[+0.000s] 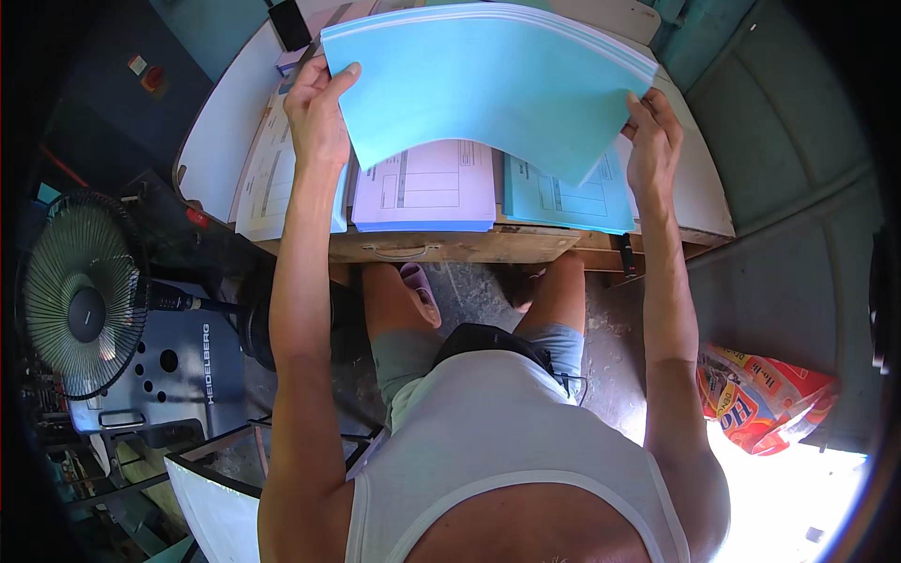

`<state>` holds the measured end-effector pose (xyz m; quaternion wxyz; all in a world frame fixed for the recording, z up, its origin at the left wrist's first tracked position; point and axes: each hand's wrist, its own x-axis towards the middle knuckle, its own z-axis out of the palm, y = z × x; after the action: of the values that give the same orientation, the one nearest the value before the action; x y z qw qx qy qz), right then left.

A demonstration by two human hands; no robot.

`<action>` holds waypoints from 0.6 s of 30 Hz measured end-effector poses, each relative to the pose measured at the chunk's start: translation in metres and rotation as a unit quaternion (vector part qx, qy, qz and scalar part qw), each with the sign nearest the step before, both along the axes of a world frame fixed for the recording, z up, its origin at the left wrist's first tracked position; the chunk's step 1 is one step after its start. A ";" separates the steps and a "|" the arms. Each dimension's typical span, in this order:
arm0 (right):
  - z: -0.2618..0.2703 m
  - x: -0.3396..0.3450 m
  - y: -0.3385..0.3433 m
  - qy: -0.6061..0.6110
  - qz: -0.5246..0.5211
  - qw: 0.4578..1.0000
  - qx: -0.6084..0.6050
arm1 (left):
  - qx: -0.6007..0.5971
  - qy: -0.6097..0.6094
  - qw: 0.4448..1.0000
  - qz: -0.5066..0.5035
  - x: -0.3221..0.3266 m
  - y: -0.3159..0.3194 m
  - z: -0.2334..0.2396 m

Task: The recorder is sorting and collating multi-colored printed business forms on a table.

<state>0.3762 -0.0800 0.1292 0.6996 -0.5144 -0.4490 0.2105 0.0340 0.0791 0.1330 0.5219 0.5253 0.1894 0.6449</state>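
Between my two hands a thick stack of light blue paper sheets is lifted and bent, its middle arched upward and its layered far edge showing white and blue. My left hand grips the left side, thumb on top. My right hand pinches the right side near the corner. Below the lifted stack, on the table, lie a pile of pink printed forms in the middle, a pile of blue printed forms at the right and white printed forms at the left, partly behind my left forearm.
The wooden table drawer has a metal handle and sits above my knees. A black object stands at the table's far left. A round fan and a Heidelberg machine are at the left; a red plastic bag lies right.
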 end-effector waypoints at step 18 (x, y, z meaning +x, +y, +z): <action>-0.061 -0.013 0.002 -0.093 -0.041 0.994 0.036 | 0.038 0.091 0.995 0.025 0.016 -0.005 -0.053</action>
<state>0.3630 -0.0784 0.0683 0.6809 -0.5242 -0.4980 0.1161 0.0496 0.0737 0.0796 0.4661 0.5963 0.2240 0.6139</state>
